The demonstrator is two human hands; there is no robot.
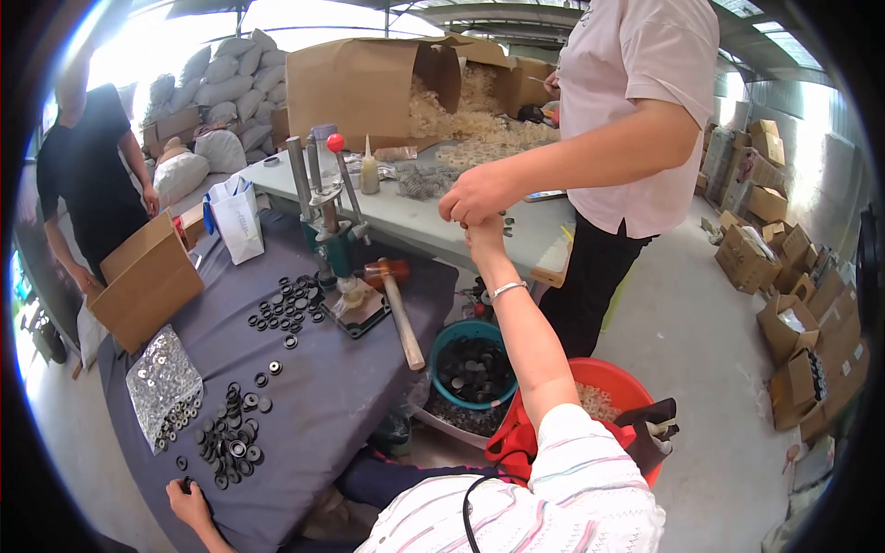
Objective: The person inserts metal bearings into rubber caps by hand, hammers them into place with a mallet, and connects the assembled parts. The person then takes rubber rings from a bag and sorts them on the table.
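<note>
My right hand [484, 238] is stretched far forward over the corner of a pale table, its fingers closed and touching a co-worker's hand [481, 192]. Whatever passes between the two hands is hidden. At the near left edge of the dark cloth, my left hand [191, 504] has its fingers closed on a small black part [188, 482]. Just beyond it lies a pile of black round caps [230, 438]. Farther back are loose black rings [288, 302]. A clear plastic bag [164, 373] of small metal rings rests left of the pile.
A green hand press [336, 244] with a red-knobbed lever stands on the cloth, a mallet [402, 318] beside it. Below the edge sit a teal basin [432, 367] of black parts and a red basin [636, 376]. Another person stands behind a cardboard box [147, 290] at left.
</note>
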